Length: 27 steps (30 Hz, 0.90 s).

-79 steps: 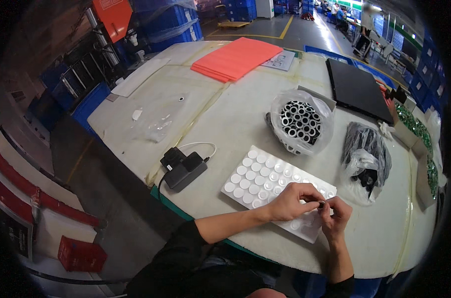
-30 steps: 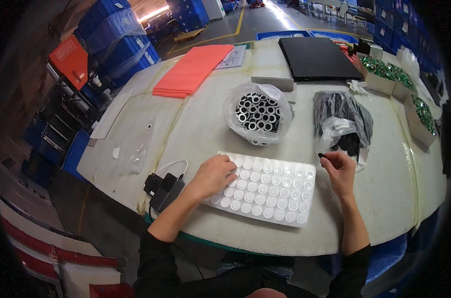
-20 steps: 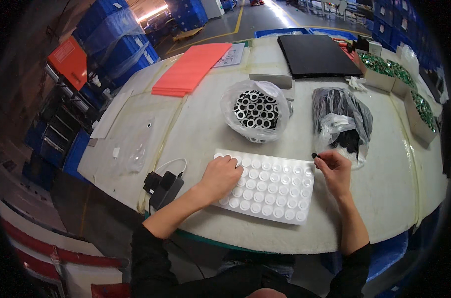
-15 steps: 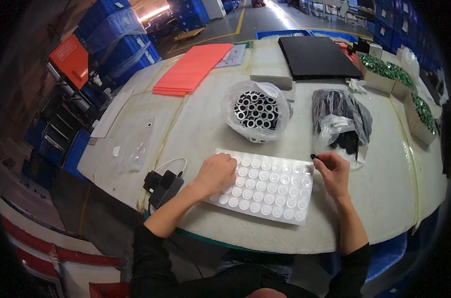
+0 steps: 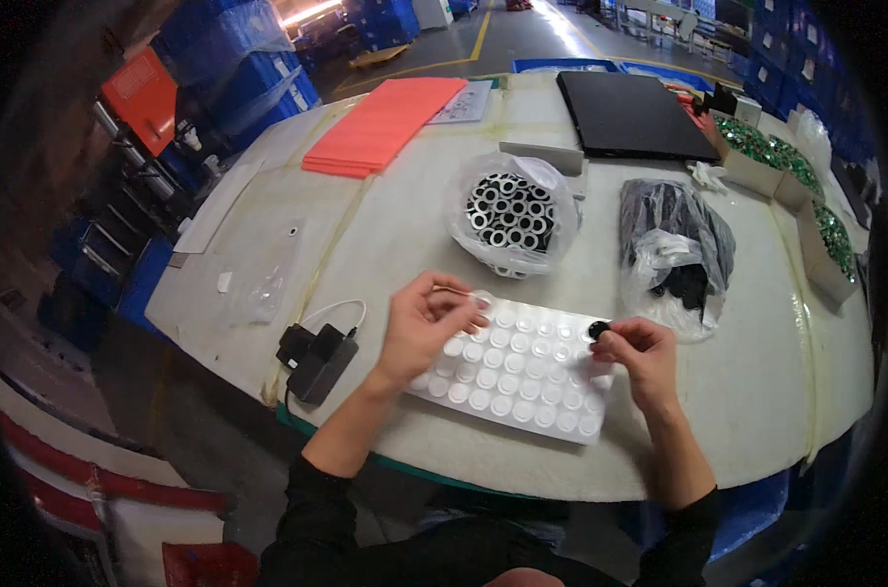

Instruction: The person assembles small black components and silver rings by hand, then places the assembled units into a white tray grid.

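Observation:
A white blister tray (image 5: pixel 522 377) with several round pockets lies on the table in front of me. My left hand (image 5: pixel 419 328) rests on the tray's left end, fingers curled near its far left corner, holding nothing that I can make out. My right hand (image 5: pixel 639 352) hovers at the tray's right end and pinches a small black round part (image 5: pixel 598 330) between thumb and fingertips. Just beyond that hand lies a clear bag of black parts (image 5: pixel 674 249). A second clear bag holding several metal rings (image 5: pixel 509 212) stands behind the tray.
A black adapter with a white cable (image 5: pixel 315 357) lies left of the tray near the table edge. Orange sheets (image 5: pixel 383 122) and a black panel (image 5: pixel 630 115) lie at the back. Cardboard boxes of green parts (image 5: pixel 786 166) line the right side. Blue crates (image 5: pixel 238 68) stand beyond the table.
My left hand has lifted off the tray's middle and curled toward its far left corner. My right hand still holds the black part at the tray's right end.

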Each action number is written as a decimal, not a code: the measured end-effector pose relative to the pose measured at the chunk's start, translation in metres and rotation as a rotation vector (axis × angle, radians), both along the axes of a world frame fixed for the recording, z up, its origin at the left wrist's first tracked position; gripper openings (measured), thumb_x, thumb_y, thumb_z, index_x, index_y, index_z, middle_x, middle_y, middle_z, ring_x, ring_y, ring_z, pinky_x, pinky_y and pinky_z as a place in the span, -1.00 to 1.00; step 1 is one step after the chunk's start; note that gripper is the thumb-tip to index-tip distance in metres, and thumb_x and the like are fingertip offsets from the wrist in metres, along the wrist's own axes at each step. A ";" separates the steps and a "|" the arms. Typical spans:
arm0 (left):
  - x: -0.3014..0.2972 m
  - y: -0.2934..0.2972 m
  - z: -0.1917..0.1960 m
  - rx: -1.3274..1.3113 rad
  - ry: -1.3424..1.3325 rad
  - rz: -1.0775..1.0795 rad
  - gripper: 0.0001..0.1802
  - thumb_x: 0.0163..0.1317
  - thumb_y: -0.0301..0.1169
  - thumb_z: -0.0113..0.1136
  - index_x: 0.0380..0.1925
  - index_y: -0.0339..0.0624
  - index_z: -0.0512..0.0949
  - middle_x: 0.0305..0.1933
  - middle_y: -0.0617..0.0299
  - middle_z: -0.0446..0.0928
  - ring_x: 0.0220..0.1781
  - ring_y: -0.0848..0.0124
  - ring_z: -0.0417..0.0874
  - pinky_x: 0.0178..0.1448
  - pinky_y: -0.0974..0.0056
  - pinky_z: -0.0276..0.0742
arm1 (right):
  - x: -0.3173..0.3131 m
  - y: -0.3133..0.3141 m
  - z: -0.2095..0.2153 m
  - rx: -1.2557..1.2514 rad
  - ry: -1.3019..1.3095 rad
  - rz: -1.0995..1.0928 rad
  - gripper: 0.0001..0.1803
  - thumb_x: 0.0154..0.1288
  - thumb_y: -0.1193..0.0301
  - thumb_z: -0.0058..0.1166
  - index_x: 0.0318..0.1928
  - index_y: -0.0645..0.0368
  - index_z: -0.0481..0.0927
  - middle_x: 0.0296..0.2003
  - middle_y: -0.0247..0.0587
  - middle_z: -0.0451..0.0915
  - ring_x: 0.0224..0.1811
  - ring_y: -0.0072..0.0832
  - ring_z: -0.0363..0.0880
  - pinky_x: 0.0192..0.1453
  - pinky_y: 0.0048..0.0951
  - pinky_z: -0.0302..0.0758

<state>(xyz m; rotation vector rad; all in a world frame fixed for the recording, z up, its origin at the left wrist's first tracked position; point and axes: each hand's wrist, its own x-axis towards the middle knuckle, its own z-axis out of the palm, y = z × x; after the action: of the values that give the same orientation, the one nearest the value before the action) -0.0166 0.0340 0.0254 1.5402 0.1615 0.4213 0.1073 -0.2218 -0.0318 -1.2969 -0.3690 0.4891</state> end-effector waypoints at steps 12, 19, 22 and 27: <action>0.026 -0.073 -0.050 -0.035 0.005 -0.170 -0.89 0.16 -0.52 0.24 -0.35 -0.35 0.57 -0.16 0.16 0.58 -0.28 0.55 0.60 -0.22 0.46 0.52 | -0.024 0.012 -0.002 0.071 0.173 0.110 -0.81 0.26 0.53 0.11 -0.19 0.46 0.58 -0.30 -0.03 0.63 -0.26 -0.36 0.67 -0.17 -0.42 0.68; 0.023 -0.079 -0.048 0.083 0.069 -0.088 -0.90 0.17 -0.54 0.22 -0.35 -0.37 0.56 -0.39 0.21 0.62 -0.31 0.53 0.64 -0.18 0.43 0.57 | -0.027 0.013 0.001 0.063 0.046 0.116 -0.79 0.24 0.55 0.13 -0.16 0.45 0.58 -0.29 -0.04 0.64 -0.27 -0.40 0.66 -0.15 -0.45 0.66; 0.023 -0.082 -0.046 0.053 0.042 -0.072 -0.90 0.18 -0.54 0.21 -0.34 -0.38 0.56 -0.37 0.19 0.62 -0.29 0.52 0.65 -0.17 0.43 0.58 | -0.024 0.011 -0.003 0.045 0.070 0.121 -0.78 0.22 0.54 0.16 -0.16 0.44 0.59 -0.34 -0.09 0.65 -0.31 -0.45 0.66 -0.18 -0.49 0.64; 0.022 -0.083 -0.045 -0.132 0.028 -0.077 -0.89 0.18 -0.54 0.20 -0.30 -0.38 0.58 -0.35 0.16 0.64 -0.29 0.52 0.65 -0.17 0.43 0.57 | -0.030 0.011 -0.003 -0.010 -0.024 0.061 -0.86 0.20 0.53 0.17 -0.30 0.41 0.62 -0.46 -0.20 0.65 -0.43 -0.58 0.62 -0.31 -0.59 0.57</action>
<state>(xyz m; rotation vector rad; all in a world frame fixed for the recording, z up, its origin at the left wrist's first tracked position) 0.0056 -0.0485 -0.0200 1.4183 0.1480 0.3221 0.0775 -0.2106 -0.0350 -1.3049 -0.4278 0.5282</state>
